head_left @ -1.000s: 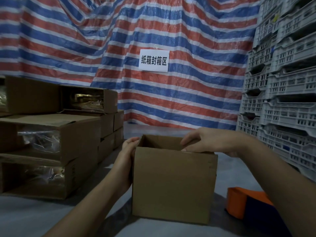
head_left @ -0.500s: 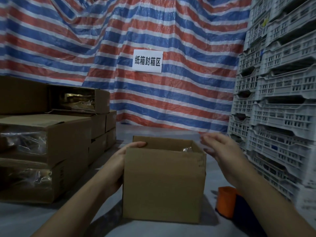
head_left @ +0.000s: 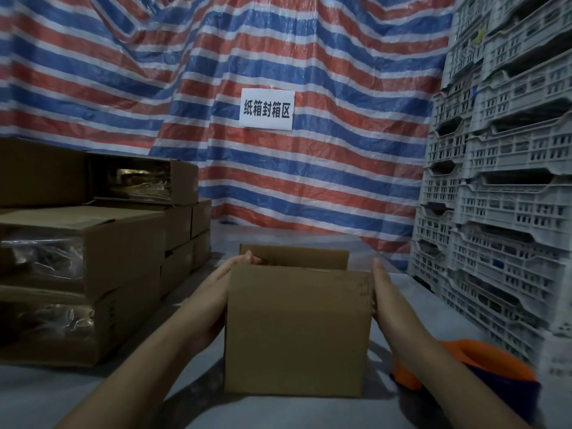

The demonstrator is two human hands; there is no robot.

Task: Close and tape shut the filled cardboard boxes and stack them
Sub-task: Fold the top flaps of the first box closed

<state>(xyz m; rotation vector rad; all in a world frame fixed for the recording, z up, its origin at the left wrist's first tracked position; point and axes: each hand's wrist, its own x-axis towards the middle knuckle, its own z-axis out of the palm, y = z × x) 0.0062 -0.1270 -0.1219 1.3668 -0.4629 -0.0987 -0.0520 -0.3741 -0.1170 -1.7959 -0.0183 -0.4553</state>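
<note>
A small brown cardboard box point(head_left: 297, 329) is seen standing on the grey counter point(head_left: 77, 397), its top flaps not yet folded or taped. It is pressed between two flat hands: the left hand point(head_left: 227, 274) against its left wall, fingertips at the rim, the right hand point(head_left: 382, 292) against its right wall, fingers straight. An orange tape dispenser point(head_left: 483, 363) lies just right of the right forearm. Taped brown cardboard boxes point(head_left: 93, 252) are stacked left of the left hand, so some work appears done.

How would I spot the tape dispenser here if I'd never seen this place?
Start at the wall of grey crates on the right and drop to the floor in front. The tape dispenser lies there, right of the open box, partly behind the right forearm. It is the only bright orange thing.
</note>
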